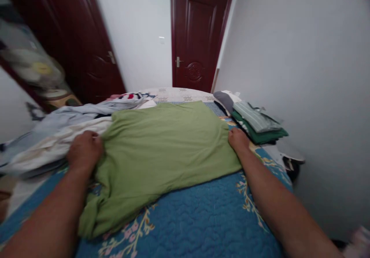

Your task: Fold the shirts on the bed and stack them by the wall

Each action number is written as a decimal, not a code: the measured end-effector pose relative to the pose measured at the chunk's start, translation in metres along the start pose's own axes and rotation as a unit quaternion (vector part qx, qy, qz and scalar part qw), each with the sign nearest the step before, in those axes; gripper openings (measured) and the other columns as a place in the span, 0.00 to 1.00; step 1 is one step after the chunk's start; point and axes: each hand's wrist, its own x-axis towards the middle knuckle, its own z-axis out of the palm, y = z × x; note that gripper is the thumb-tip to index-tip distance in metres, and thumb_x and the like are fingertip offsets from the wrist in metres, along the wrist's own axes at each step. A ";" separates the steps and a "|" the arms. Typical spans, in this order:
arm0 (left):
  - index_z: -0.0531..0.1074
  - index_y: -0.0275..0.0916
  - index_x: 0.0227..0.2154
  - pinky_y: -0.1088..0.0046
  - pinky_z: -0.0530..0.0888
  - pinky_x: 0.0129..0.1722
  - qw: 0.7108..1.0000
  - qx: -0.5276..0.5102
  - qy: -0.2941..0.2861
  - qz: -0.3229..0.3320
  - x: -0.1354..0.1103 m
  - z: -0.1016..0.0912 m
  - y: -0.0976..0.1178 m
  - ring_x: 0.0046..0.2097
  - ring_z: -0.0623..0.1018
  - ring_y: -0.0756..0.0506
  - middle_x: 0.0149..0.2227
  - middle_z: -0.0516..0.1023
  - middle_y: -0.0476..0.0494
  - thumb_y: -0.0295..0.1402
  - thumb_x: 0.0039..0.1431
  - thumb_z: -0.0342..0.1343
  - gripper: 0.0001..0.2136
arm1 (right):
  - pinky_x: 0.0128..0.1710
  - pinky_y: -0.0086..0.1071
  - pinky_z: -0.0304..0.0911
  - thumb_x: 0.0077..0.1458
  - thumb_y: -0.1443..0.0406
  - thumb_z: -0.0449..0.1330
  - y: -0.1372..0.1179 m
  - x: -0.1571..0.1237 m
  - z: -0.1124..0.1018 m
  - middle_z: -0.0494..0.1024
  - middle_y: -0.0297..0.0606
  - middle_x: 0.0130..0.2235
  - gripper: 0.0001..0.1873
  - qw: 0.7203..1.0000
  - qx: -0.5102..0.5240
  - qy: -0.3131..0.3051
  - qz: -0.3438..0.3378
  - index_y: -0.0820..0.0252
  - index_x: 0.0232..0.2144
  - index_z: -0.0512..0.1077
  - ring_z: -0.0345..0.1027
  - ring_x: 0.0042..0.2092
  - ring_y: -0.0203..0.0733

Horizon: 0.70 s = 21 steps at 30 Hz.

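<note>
A green shirt [164,146] lies spread flat on a blue quilted bedspread [208,215] with a flower pattern. My left hand [84,150] rests closed on the shirt's left edge, fingers curled into the cloth. My right hand [237,139] sits at the shirt's right edge, fingers bent down and gripping the fabric there. Both forearms reach in from the bottom of the view.
A heap of loose white and grey-blue clothes [58,134] lies at the left. A folded stack with a striped piece on a dark green one [258,125] sits at the right by the white wall [303,76]. Two dark red doors [196,34] stand beyond the bed.
</note>
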 end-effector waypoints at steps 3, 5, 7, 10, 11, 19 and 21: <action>0.78 0.35 0.53 0.59 0.74 0.52 1.000 -0.021 -0.010 -0.008 -0.010 -0.012 0.002 0.53 0.80 0.34 0.52 0.83 0.30 0.40 0.72 0.47 0.20 | 0.51 0.42 0.70 0.71 0.60 0.47 0.011 0.006 0.013 0.82 0.57 0.51 0.25 1.000 -0.001 0.016 -0.009 0.65 0.53 0.81 0.78 0.51 0.55; 0.80 0.37 0.52 0.62 0.73 0.53 0.999 -0.016 -0.001 -0.033 -0.011 -0.014 -0.003 0.54 0.80 0.36 0.52 0.84 0.32 0.36 0.71 0.48 0.18 | 0.49 0.43 0.70 0.69 0.59 0.48 0.020 0.013 0.025 0.83 0.58 0.48 0.26 0.999 0.005 0.038 -0.029 0.65 0.50 0.82 0.79 0.48 0.56; 0.81 0.37 0.51 0.63 0.74 0.54 0.998 -0.031 0.006 -0.047 -0.011 -0.012 -0.009 0.55 0.81 0.36 0.53 0.85 0.32 0.35 0.70 0.49 0.17 | 0.47 0.46 0.71 0.69 0.58 0.48 0.026 0.019 0.034 0.83 0.59 0.46 0.27 0.998 0.014 0.050 -0.045 0.64 0.50 0.83 0.79 0.47 0.58; 0.81 0.38 0.50 0.65 0.74 0.51 0.998 -0.052 -0.021 -0.033 -0.013 -0.008 -0.010 0.54 0.82 0.36 0.53 0.85 0.33 0.41 0.70 0.52 0.18 | 0.44 0.49 0.72 0.69 0.55 0.46 0.028 0.020 0.037 0.83 0.60 0.47 0.29 0.998 0.016 0.055 -0.039 0.61 0.52 0.83 0.80 0.45 0.62; 0.81 0.38 0.50 0.65 0.74 0.50 0.998 -0.047 -0.043 -0.024 -0.013 -0.006 -0.007 0.53 0.82 0.36 0.52 0.85 0.33 0.45 0.69 0.53 0.19 | 0.44 0.50 0.72 0.70 0.54 0.46 0.027 0.019 0.034 0.83 0.61 0.47 0.29 0.998 0.014 0.056 -0.032 0.62 0.52 0.83 0.80 0.45 0.63; 0.79 0.34 0.44 0.67 0.71 0.42 0.999 -0.016 -0.045 0.010 0.008 0.004 -0.013 0.47 0.80 0.37 0.48 0.84 0.32 0.48 0.72 0.42 0.25 | 0.51 0.40 0.70 0.72 0.58 0.47 -0.002 0.000 -0.001 0.84 0.55 0.48 0.26 0.999 -0.029 0.010 0.019 0.62 0.57 0.79 0.80 0.50 0.53; 0.79 0.34 0.44 0.69 0.71 0.40 0.999 -0.039 -0.026 -0.001 0.018 0.008 -0.022 0.47 0.79 0.39 0.47 0.84 0.35 0.47 0.72 0.41 0.25 | 0.52 0.39 0.70 0.73 0.58 0.48 -0.004 0.000 -0.003 0.84 0.54 0.49 0.25 0.999 -0.037 0.006 0.029 0.61 0.57 0.79 0.79 0.50 0.52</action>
